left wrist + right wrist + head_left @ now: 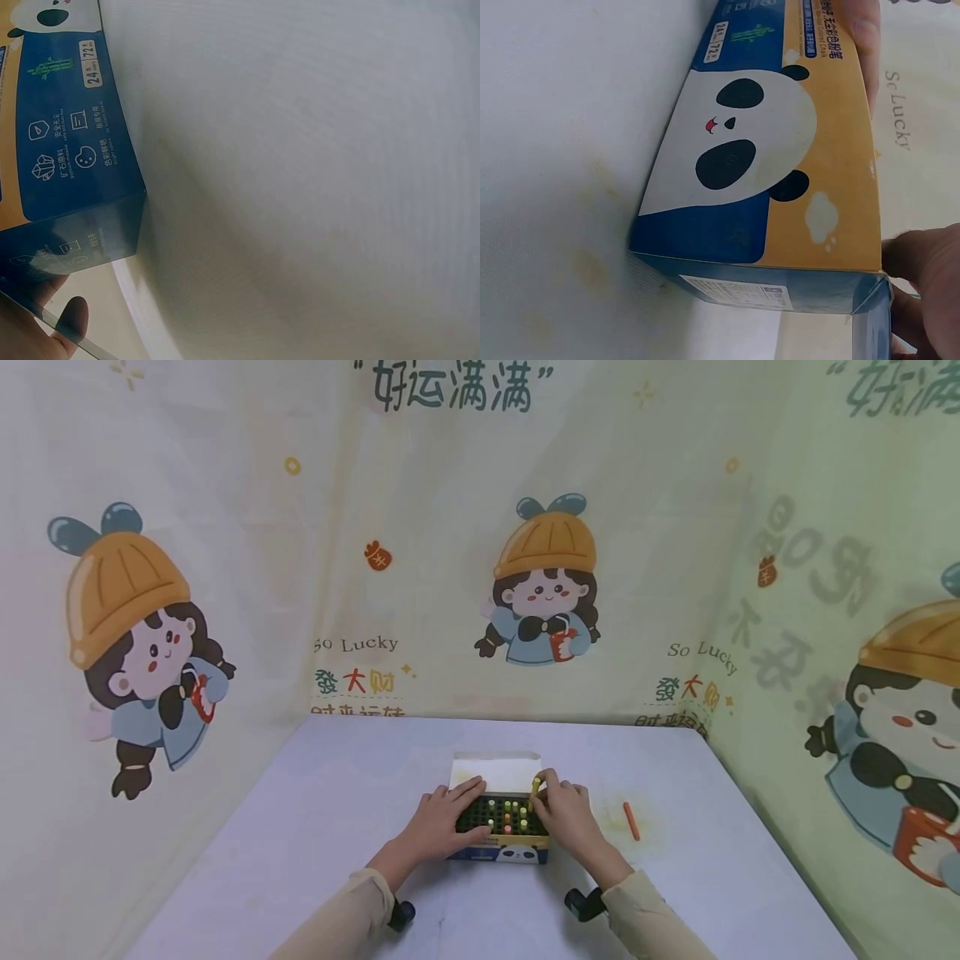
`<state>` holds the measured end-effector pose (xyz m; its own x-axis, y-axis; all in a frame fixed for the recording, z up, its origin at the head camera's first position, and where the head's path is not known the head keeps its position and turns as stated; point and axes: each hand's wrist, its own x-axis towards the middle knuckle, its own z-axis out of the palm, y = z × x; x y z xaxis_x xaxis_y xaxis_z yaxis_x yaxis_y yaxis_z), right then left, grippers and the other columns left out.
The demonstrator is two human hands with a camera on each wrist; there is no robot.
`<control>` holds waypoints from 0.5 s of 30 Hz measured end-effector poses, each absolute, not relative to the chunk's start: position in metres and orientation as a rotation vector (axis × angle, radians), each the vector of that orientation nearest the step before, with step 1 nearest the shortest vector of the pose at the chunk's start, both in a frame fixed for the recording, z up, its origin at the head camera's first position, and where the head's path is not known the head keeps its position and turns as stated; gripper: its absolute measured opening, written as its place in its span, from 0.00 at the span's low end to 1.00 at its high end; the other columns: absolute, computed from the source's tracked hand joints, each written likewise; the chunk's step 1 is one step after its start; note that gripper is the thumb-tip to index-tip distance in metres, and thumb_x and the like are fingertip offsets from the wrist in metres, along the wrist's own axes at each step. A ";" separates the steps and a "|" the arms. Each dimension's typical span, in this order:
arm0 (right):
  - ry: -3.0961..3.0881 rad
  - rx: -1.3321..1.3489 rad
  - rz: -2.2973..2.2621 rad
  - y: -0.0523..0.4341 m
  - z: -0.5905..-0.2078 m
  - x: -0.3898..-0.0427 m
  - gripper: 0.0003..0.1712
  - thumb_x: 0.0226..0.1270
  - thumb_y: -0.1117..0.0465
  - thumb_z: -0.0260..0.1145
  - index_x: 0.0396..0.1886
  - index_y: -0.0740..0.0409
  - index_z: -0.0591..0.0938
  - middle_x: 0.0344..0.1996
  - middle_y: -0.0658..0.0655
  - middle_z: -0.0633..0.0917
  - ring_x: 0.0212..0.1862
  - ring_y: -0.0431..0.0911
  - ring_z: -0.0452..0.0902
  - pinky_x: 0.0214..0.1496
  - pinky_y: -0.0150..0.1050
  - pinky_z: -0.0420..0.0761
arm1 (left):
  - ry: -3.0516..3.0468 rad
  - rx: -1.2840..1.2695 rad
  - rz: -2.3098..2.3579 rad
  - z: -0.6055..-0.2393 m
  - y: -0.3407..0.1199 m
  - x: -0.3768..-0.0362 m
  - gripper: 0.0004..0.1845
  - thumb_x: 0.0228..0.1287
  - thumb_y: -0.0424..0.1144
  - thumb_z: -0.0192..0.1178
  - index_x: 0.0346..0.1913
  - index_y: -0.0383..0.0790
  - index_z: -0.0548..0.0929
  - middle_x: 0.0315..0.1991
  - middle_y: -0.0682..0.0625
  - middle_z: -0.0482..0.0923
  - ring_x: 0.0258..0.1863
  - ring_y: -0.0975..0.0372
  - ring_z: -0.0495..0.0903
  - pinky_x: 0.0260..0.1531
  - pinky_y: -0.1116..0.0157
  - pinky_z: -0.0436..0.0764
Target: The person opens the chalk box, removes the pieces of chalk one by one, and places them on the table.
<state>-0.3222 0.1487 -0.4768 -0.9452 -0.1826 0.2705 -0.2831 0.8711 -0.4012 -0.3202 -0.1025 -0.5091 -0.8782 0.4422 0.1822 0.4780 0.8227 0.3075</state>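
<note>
A chalk box (498, 852) with a panda on its front stands on the table, lid up at the back. Several coloured chalk sticks stand upright in its dark holder (472, 817). My left hand (438, 827) holds the box's left end, thumb along the front edge and fingers toward the back. At the back right corner my right hand (566, 818) pinches a yellow chalk stick (536, 785), upright over the holder; whether its lower end is in a hole I cannot tell. In the right wrist view, the box (742, 142) hides part of the right hand (934, 281).
An orange chalk stick (632, 821) lies on the white table (360, 768), right of the right hand. The raised white lid (495, 770) stands behind the holder. Printed cloth walls (442, 610) surround the table at the back and sides.
</note>
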 end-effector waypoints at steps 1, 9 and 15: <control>-2.819 0.358 0.656 0.148 -0.477 -0.322 0.18 0.72 0.61 0.70 0.56 0.59 0.76 0.36 0.54 0.90 0.43 0.52 0.82 0.65 0.66 0.69 | -2.901 -0.732 -0.534 -0.509 -0.103 -0.320 0.45 0.69 0.73 0.52 0.82 0.56 0.61 0.82 0.58 0.57 0.66 0.46 0.71 0.56 0.42 0.70; -2.838 0.359 0.662 0.147 -0.475 -0.321 0.20 0.69 0.62 0.72 0.55 0.57 0.76 0.36 0.53 0.89 0.42 0.51 0.81 0.66 0.66 0.68 | -2.896 -0.727 -0.563 -0.509 -0.103 -0.318 0.44 0.69 0.73 0.52 0.82 0.57 0.60 0.82 0.60 0.56 0.66 0.46 0.71 0.57 0.43 0.69; -2.839 0.376 0.671 0.149 -0.476 -0.323 0.16 0.72 0.60 0.70 0.54 0.55 0.76 0.38 0.53 0.91 0.45 0.52 0.82 0.67 0.67 0.67 | -2.893 -0.723 -0.551 -0.513 -0.104 -0.320 0.44 0.69 0.74 0.51 0.82 0.59 0.60 0.82 0.60 0.56 0.66 0.47 0.71 0.57 0.43 0.70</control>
<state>-0.3225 0.1491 -0.4763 -0.9476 -0.1987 0.2500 -0.2897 0.8645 -0.4108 -0.3202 -0.1042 -0.5126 -0.8805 0.4340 0.1906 0.4737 0.8207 0.3195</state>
